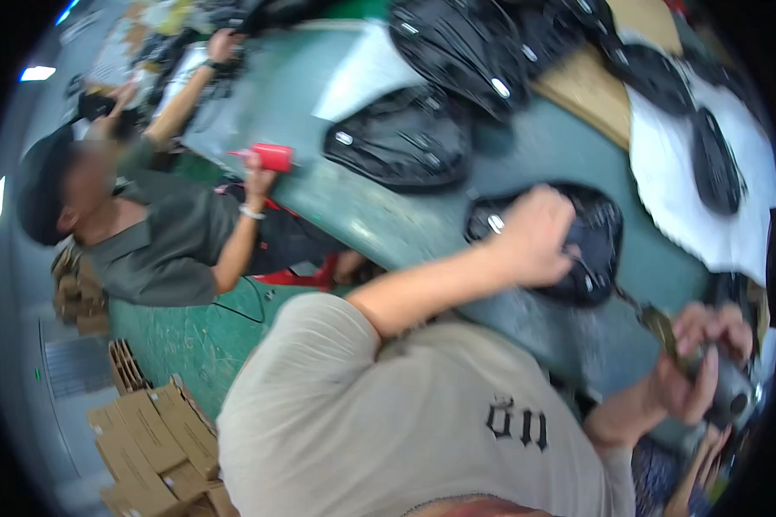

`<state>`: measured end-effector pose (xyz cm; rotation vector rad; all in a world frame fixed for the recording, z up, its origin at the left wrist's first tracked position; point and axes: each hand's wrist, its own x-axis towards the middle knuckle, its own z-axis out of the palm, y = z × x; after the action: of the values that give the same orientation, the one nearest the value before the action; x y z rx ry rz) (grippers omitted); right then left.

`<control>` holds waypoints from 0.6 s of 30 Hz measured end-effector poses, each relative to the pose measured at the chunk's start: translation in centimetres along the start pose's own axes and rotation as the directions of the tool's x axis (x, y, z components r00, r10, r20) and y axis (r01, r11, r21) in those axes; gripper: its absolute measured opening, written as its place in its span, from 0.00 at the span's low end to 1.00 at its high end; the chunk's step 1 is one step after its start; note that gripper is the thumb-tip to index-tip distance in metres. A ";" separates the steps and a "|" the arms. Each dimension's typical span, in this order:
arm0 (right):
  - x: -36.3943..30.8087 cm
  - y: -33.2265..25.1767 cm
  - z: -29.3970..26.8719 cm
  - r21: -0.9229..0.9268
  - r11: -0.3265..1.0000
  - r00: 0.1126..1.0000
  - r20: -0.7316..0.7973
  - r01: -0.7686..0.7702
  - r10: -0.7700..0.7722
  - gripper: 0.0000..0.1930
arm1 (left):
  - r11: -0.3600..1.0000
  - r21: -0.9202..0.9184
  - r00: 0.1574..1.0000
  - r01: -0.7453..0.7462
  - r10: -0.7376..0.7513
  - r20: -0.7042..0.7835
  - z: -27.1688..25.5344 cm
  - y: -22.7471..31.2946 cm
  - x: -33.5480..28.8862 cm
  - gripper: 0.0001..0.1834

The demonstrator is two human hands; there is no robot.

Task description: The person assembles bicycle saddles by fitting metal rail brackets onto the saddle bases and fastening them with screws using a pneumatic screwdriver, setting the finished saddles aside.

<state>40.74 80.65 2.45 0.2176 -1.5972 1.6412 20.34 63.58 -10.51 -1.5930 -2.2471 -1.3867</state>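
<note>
My left hand (534,237) is closed in a fist over a black oval moulded piece (599,228) lying on the green table. Whatever its fingers grip is hidden beneath them. To the right, my right hand (694,370) wraps around a rounded grey tool (732,392) with an olive front part (659,327); its exact kind is unclear. Beyond my left hand, another black oval piece (401,142) with a small white tag lies on the table. A larger one (461,52) sits behind it.
At the left, a person (159,228) in a dark shirt and cap holds a red squeeze bottle (273,157) by the table (319,194). White sheeting (672,207) and cardboard (590,108) bear more black pieces. Cartons (151,439) are stacked on the floor. Another person's hand (707,461) appears lower right.
</note>
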 end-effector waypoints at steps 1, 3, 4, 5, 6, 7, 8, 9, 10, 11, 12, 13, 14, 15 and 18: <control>-0.5 -0.2 0.3 0.026 1.000 1.000 0.000 -0.017 0.017 0.23 | 0.999 0.019 0.997 -0.045 0.044 0.057 -1.4 0.1 0.9 0.21; -0.5 0.0 1.5 0.039 0.998 0.998 0.041 -0.055 0.053 0.23 | 0.991 0.061 0.991 -0.123 0.119 0.060 -1.5 -1.1 0.4 0.20; -0.4 0.2 2.1 0.044 0.998 0.996 0.074 -0.054 0.051 0.23 | 0.981 0.126 0.989 -0.148 0.146 0.022 -1.3 -1.6 -0.1 0.20; -0.3 0.8 2.4 0.048 0.998 0.995 0.090 -0.049 0.045 0.23 | 0.977 0.154 0.989 -0.147 0.144 0.026 -1.1 -1.5 -0.5 0.19; -0.2 1.5 2.6 0.060 0.998 0.994 0.105 -0.030 0.024 0.24 | 0.968 0.195 0.988 -0.157 0.154 0.031 -0.9 -1.8 -0.3 0.19; -0.5 1.7 2.8 0.032 0.999 0.997 0.072 -0.043 0.040 0.24 | 0.971 0.183 0.988 -0.155 0.149 0.050 -0.6 -2.0 -0.4 0.19; -0.7 2.1 2.9 0.020 0.999 0.998 0.045 -0.048 0.047 0.24 | 0.970 0.188 0.988 -0.152 0.142 0.064 -0.6 -2.3 -0.5 0.19; -0.8 2.4 2.5 0.015 0.999 0.996 0.081 -0.030 0.029 0.24 | 0.974 0.177 0.989 -0.143 0.135 0.055 -0.1 -2.4 -0.5 0.18; -0.9 2.4 2.5 0.009 0.999 0.996 0.079 -0.031 0.030 0.24 | 0.975 0.171 0.989 -0.145 0.137 0.055 0.0 -2.5 -0.4 0.18; -0.9 2.5 2.5 -0.021 0.999 0.997 0.076 -0.030 0.032 0.24 | 0.976 0.162 0.988 -0.149 0.140 0.062 0.2 -2.6 -0.2 0.17; -0.9 2.6 2.5 -0.048 0.998 0.997 0.074 -0.029 0.033 0.23 | 0.976 0.155 0.987 -0.152 0.142 0.069 0.2 -2.7 -0.1 0.17; -0.9 2.6 3.1 -0.052 0.998 0.998 0.053 -0.040 0.042 0.23 | 0.974 0.157 0.986 -0.161 0.154 0.059 0.2 -2.6 0.2 0.17; -1.0 3.1 3.9 -0.073 0.996 0.998 0.033 -0.058 0.060 0.22 | 0.971 0.176 0.986 -0.163 0.157 0.050 -0.4 -2.6 0.2 0.16; -1.3 3.1 4.6 -0.073 0.989 0.992 -0.013 -0.127 0.127 0.20 | 0.973 0.174 0.989 -0.150 0.146 0.037 -0.5 -2.6 0.1 0.16; -2.6 3.1 6.6 -0.152 0.967 0.978 -0.063 -0.204 0.197 0.16 | 0.983 0.150 0.994 -0.108 0.108 0.006 -1.4 -1.8 -0.1 0.18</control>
<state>37.79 74.09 -0.39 -0.0675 -1.7490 1.6464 18.41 62.39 -10.84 -1.6359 -2.1699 -1.1631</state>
